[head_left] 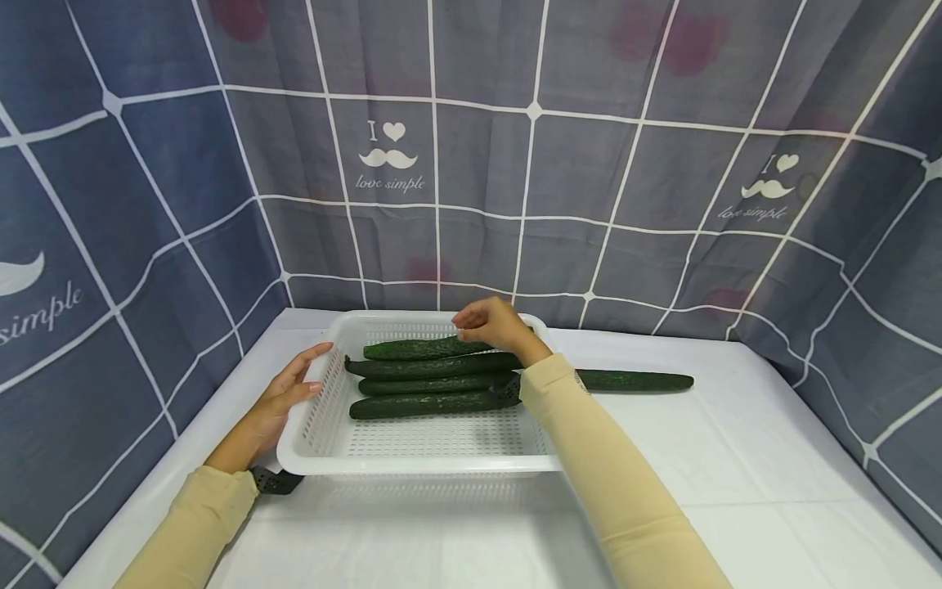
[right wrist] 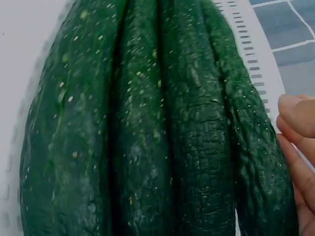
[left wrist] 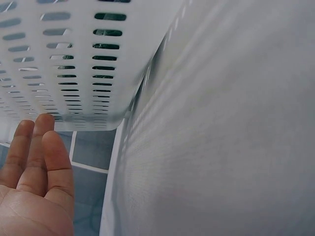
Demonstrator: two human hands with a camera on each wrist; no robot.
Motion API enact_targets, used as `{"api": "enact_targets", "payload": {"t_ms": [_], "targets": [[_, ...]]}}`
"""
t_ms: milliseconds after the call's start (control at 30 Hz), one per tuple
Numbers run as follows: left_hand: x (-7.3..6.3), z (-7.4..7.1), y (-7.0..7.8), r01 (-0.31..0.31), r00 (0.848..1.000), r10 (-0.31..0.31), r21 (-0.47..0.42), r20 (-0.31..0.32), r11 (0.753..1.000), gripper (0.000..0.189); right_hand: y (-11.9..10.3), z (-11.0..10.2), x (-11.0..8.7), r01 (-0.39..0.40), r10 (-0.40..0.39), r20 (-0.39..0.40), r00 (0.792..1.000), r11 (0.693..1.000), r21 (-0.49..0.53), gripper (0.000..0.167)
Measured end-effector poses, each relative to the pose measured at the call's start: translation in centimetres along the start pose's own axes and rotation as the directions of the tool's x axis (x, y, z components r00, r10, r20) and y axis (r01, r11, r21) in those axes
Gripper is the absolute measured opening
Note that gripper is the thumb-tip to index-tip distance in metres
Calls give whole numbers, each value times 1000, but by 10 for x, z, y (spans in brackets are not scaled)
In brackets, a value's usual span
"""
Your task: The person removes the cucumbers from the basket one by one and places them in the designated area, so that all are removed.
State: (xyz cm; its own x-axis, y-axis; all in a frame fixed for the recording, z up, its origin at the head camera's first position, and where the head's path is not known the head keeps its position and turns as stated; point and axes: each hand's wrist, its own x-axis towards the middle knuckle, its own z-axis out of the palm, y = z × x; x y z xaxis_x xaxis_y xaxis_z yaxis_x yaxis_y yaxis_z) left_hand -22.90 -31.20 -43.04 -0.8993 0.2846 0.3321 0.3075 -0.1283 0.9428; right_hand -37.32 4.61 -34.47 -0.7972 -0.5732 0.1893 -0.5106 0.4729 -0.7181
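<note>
A white perforated plastic basket (head_left: 419,465) holds several dark green cucumbers (head_left: 427,404) lying side by side, roughly crosswise. Over the rearmost cucumber (head_left: 415,350) is my right hand (head_left: 495,327), its fingers loosely bent. The right wrist view shows the right fingertips (right wrist: 290,104) alongside that outermost cucumber (right wrist: 256,132); whether they touch it I cannot tell. My left hand (head_left: 283,397) is at the basket's left side with fingers extended. In the left wrist view, the left hand (left wrist: 37,182) faces the slotted basket wall (left wrist: 81,54), thumb and fingers apart.
Another cucumber (head_left: 640,381) lies right of the basket, partly hidden behind the right forearm. A white cloth covers the table (head_left: 736,458). Grey-blue checked curtains (head_left: 478,164) stand behind and at both sides.
</note>
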Motion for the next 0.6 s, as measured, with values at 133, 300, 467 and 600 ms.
{"api": "enact_targets", "payload": {"t_ms": [133, 300, 467, 600], "targets": [[0, 0, 0, -3, 1000, 3, -4, 3, 1000, 61, -1, 0, 0, -10, 15, 54, 998, 997, -76, 36], [-1, 0, 0, -4, 1000, 4, -10, 5, 1000, 61, -6, 1, 0, -33, 48, 106, 993, 990, -138, 42], [-2, 0, 0, -1, 1000, 1, 4, 4, 1000, 62, -11, 3, 1, -37, 66, 152, 986, 981, -190, 47], [-1, -1, 0, 1, 1000, -1, 1, 3, 1000, 62, -14, 3, 1, -28, 69, 170, 983, 972, -234, 45]]}}
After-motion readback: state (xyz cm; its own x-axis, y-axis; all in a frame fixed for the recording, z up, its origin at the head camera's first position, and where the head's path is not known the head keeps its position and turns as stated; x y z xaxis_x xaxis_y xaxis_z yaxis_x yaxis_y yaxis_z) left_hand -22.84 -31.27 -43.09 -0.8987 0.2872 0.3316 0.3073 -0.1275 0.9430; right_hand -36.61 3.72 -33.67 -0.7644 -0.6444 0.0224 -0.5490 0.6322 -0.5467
